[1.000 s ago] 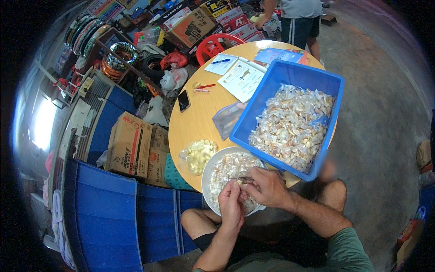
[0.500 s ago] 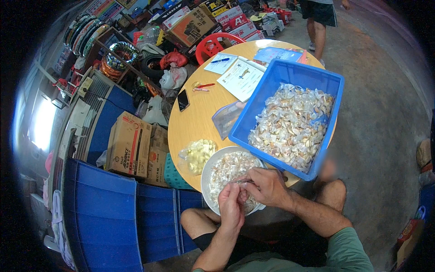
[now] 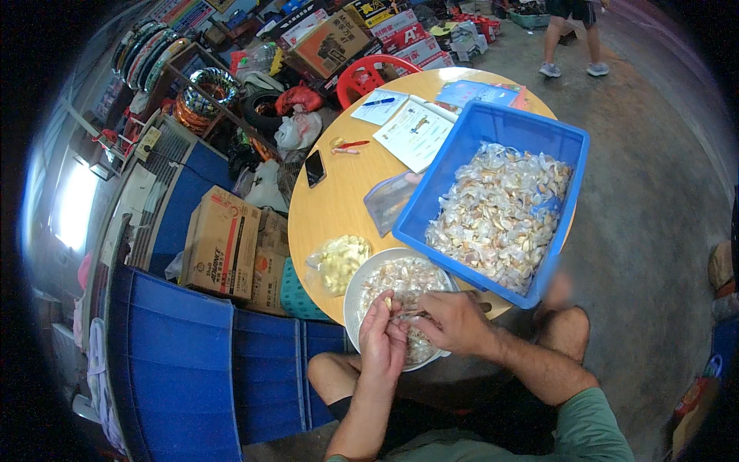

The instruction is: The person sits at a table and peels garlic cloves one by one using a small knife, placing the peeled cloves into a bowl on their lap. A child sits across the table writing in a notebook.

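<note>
Over a white bowl (image 3: 352,296) full of papery whitish scraps, my left hand (image 3: 382,339) pinches a small pale-yellow piece that looks like a garlic clove (image 3: 388,303). Beside it, slightly blurred, my right hand (image 3: 460,322) has its fingers drawn together; what they hold, if anything, I cannot make out. A clear bag (image 3: 339,264) of pale-yellow cloves lies just left of the bowl. Behind and to the right stands a large blue bin (image 3: 410,223), heaped with what look like garlic cloves (image 3: 500,215) in papery skins.
The round wooden table (image 3: 327,212) also carries a phone (image 3: 315,169), red pens (image 3: 352,145), an open booklet (image 3: 416,132) and a flat zip bag (image 3: 387,202). A red chair (image 3: 369,75) and cardboard boxes (image 3: 223,242) stand around it. A person's legs (image 3: 573,42) show at the far right.
My hands have come slightly apart, and the pale-yellow clove now shows in my left fingertips. In the background the person has shifted right and farther off.
</note>
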`<move>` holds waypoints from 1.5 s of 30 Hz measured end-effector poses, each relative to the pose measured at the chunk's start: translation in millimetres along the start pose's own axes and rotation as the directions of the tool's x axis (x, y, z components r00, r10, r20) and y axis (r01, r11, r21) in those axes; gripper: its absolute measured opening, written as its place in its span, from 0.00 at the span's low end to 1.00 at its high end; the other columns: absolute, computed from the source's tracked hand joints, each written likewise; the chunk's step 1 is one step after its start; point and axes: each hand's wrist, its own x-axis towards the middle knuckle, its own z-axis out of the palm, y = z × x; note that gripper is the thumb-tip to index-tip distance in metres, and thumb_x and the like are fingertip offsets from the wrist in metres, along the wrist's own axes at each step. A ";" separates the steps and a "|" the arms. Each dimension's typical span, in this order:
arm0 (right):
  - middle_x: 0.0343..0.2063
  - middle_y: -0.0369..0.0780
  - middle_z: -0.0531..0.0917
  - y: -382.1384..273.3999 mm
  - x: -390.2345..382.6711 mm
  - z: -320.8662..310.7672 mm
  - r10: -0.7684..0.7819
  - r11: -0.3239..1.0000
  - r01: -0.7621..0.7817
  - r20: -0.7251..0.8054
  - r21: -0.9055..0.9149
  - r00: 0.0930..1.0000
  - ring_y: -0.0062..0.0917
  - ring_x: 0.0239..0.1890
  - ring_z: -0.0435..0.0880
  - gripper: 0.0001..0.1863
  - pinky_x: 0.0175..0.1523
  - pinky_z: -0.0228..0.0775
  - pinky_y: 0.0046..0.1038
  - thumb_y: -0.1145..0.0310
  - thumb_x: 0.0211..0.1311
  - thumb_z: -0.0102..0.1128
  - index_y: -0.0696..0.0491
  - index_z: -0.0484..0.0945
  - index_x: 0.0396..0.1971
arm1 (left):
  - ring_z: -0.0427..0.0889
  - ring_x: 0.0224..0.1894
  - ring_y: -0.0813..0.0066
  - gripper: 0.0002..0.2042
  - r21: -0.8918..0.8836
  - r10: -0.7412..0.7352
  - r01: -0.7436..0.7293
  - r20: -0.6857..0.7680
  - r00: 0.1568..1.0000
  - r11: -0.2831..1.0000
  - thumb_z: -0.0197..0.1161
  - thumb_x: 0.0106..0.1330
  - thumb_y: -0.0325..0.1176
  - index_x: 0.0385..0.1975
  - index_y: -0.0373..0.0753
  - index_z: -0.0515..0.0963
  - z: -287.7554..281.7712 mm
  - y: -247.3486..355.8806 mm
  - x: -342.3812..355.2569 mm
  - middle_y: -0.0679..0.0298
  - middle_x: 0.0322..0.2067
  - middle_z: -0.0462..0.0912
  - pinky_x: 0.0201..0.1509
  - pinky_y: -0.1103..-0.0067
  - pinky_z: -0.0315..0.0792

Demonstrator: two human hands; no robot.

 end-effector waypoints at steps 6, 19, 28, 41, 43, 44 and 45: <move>0.26 0.48 0.76 0.1 1.9 -1.7 0.043 0.998 -0.045 -0.063 -0.031 0.997 0.47 0.30 0.79 0.09 0.34 0.72 0.43 0.72 0.57 0.61 0.58 0.69 0.31 | 0.76 0.32 0.82 0.13 0.044 -0.019 0.022 -0.063 0.998 0.999 0.55 0.75 0.35 0.52 0.36 0.75 6.4 0.7 -5.0 0.65 0.34 0.80 0.37 0.84 0.72; 0.25 0.48 0.74 5.1 1.6 2.6 0.009 1.000 -0.012 -0.102 -0.026 0.995 0.46 0.28 0.78 0.10 0.31 0.69 0.42 0.75 0.57 0.59 0.58 0.67 0.33 | 0.77 0.34 0.82 0.11 0.188 0.091 -0.094 0.027 0.996 0.978 0.59 0.71 0.26 0.51 0.34 0.75 7.8 -10.0 -5.8 0.62 0.41 0.82 0.39 0.86 0.72; 0.28 0.50 0.75 3.9 1.0 1.4 0.035 0.999 -0.033 -0.079 0.020 0.996 0.50 0.30 0.78 0.12 0.34 0.70 0.44 0.71 0.60 0.61 0.59 0.67 0.32 | 0.77 0.35 0.83 0.09 0.215 0.115 -0.116 0.017 0.993 0.970 0.60 0.69 0.23 0.47 0.35 0.75 0.7 -8.4 -7.4 0.66 0.38 0.81 0.40 0.86 0.73; 0.25 0.48 0.75 5.9 1.0 2.0 -0.027 1.000 0.028 -0.092 0.011 0.995 0.48 0.29 0.79 0.11 0.32 0.70 0.44 0.68 0.59 0.62 0.57 0.68 0.29 | 0.78 0.32 0.82 0.06 0.349 0.187 -0.212 0.106 0.977 0.913 0.60 0.69 0.24 0.43 0.36 0.76 4.9 -11.1 -10.7 0.66 0.35 0.82 0.37 0.85 0.74; 0.24 0.47 0.75 4.7 1.5 0.9 -0.037 0.999 0.037 -0.093 -0.001 0.995 0.47 0.29 0.79 0.11 0.32 0.70 0.43 0.68 0.59 0.62 0.56 0.69 0.28 | 0.78 0.32 0.81 0.06 0.346 0.194 -0.226 0.126 0.973 0.910 0.60 0.69 0.24 0.43 0.35 0.76 3.8 -11.7 -9.5 0.66 0.35 0.82 0.37 0.84 0.74; 0.24 0.46 0.75 1.8 2.0 -1.5 -0.038 0.999 0.037 -0.091 -0.013 0.995 0.46 0.29 0.79 0.11 0.32 0.70 0.43 0.68 0.59 0.62 0.56 0.69 0.28 | 0.78 0.32 0.81 0.06 0.345 0.198 -0.233 0.135 0.971 0.909 0.60 0.69 0.24 0.44 0.35 0.76 3.4 -11.9 -9.1 0.65 0.34 0.82 0.37 0.84 0.73; 0.24 0.46 0.75 0.2 2.3 -2.7 -0.038 0.999 0.036 -0.089 -0.025 0.995 0.46 0.28 0.79 0.11 0.32 0.70 0.43 0.68 0.59 0.62 0.56 0.69 0.28 | 0.78 0.32 0.81 0.06 0.346 0.192 -0.226 0.130 0.973 0.911 0.59 0.69 0.24 0.44 0.35 0.76 4.3 -11.5 -9.4 0.65 0.34 0.82 0.37 0.84 0.74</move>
